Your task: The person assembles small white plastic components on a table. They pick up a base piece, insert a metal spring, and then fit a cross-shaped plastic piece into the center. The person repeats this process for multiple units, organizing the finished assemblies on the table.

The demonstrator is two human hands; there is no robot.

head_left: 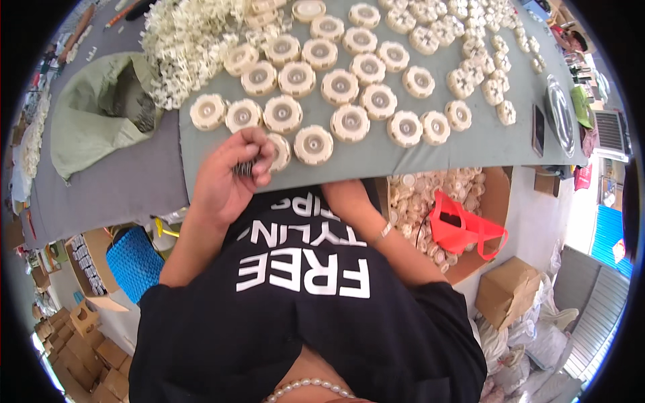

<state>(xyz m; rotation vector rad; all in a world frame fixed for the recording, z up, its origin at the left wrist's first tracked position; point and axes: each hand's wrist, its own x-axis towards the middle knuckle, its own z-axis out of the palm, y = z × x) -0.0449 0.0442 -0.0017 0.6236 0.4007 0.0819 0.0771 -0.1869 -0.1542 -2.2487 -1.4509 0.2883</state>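
Observation:
My left hand (232,171) is closed over the near table edge, its fingers curled round small dark metal springs (244,168). Right beside its fingertips lies a cream round plastic part (279,152), partly covered by the hand. Another cream round part (313,144) with a scalloped rim and ringed centre sits just to the right. Several more such parts are spread in loose rows farther back. My right hand (346,196) reaches beneath the table's front edge, and its fingers are hidden there.
A green sack (101,114) with dark metal pieces inside lies at the left. Behind stands a heap of small white plastic pieces (185,50). Below the table at right, a cardboard box (496,195) holds many cream parts and a red bag (460,225). A phone (538,129) lies at the right.

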